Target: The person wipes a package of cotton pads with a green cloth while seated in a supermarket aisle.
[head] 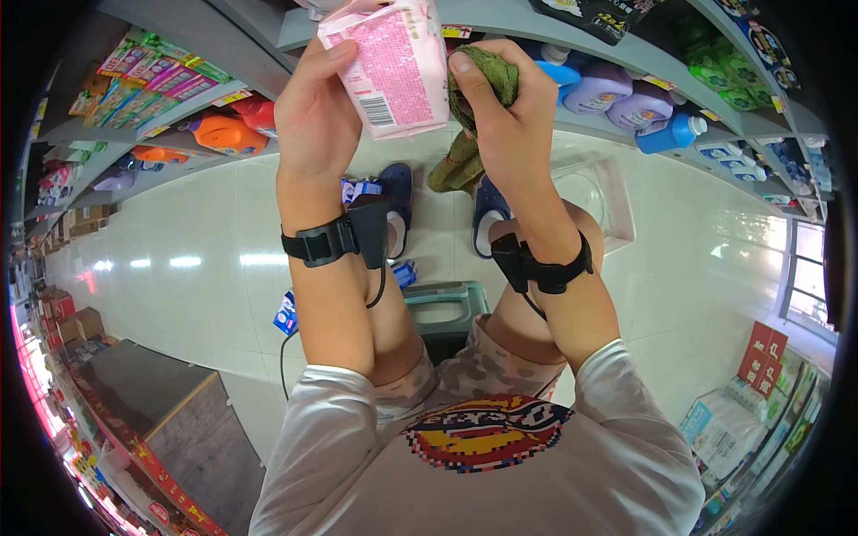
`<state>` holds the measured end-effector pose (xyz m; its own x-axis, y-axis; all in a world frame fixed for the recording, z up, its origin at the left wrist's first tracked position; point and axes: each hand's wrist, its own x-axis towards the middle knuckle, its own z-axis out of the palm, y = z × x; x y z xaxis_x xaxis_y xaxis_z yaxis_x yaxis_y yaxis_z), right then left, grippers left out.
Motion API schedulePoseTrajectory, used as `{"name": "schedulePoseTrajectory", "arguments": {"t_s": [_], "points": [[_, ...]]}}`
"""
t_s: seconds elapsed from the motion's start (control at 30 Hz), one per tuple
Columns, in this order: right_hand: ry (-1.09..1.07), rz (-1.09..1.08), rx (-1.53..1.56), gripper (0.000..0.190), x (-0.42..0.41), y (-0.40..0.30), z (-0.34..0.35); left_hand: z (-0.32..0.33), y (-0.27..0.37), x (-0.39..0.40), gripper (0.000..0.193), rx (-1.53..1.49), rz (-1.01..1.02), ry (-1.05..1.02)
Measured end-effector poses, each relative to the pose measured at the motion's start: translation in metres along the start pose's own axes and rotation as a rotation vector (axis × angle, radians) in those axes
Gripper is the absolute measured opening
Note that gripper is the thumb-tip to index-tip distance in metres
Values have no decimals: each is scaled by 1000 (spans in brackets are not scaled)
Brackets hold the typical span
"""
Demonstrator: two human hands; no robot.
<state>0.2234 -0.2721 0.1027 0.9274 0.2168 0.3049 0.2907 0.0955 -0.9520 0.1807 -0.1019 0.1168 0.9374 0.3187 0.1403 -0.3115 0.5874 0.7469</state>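
My left hand (318,110) grips a pink and white soft plastic package (395,70) by its left side, thumb on the printed face with a barcode. In my right hand (513,100) is a bunched green cloth (493,77), close to the package's right edge. A loose end of green cloth hangs below my right hand, over the floor between my feet. Both hands are raised in front of the shelves.
A grey shelf unit (496,27) curves ahead, holding purple detergent bottles (596,87) and an orange detergent bottle (230,134). A pale plastic basin (613,201) stands on the floor by my right leg. Blue packs (286,313) lie on the floor near a teal plastic stool (446,305).
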Motion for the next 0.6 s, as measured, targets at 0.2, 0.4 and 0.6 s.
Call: {"name": "schedulePoseTrajectory", "arguments": {"t_s": [0.2, 0.4, 0.6], "points": [[-45, 58, -1, 16, 1, 2, -3, -8, -1, 1, 59, 329, 116, -81], [-40, 5, 3, 17, 0, -2, 2, -3, -7, -6, 57, 30, -124, -51], [4, 40, 18, 21, 3, 1, -6, 5, -8, -4, 61, -50, -113, -77]]}}
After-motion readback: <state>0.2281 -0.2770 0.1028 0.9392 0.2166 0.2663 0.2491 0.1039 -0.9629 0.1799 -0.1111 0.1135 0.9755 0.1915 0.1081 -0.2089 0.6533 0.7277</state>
